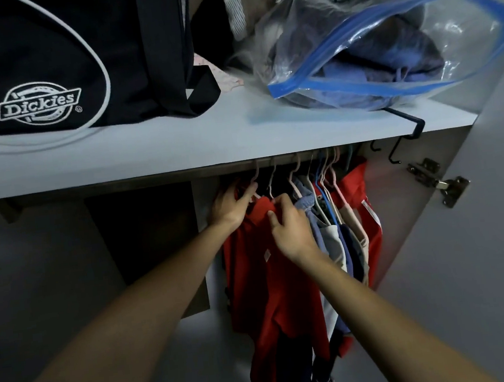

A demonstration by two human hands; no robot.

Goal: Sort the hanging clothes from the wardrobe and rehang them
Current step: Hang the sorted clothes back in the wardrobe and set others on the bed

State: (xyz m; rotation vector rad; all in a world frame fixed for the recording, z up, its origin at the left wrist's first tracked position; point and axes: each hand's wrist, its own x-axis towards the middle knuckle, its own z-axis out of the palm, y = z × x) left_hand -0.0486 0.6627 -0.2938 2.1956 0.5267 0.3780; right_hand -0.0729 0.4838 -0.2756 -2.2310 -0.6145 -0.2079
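Several clothes hang on pale pink hangers (295, 186) from a rail under the white shelf (208, 145). Nearest me is a red garment (260, 283). My left hand (230, 207) grips its left shoulder by the hanger. My right hand (290, 227) pinches the red fabric at the collar. To the right hang blue, white and grey garments (336, 238), one on a blue hanger (326, 201), and another red garment (367, 209) with white stripes at the far right.
On the shelf sit a black Dickies bag (61, 71) at left and a clear zip bag (371, 63) of clothes at right. A black hook (409, 130) hangs off the shelf edge. The open door with its hinge (439, 183) stands at right.
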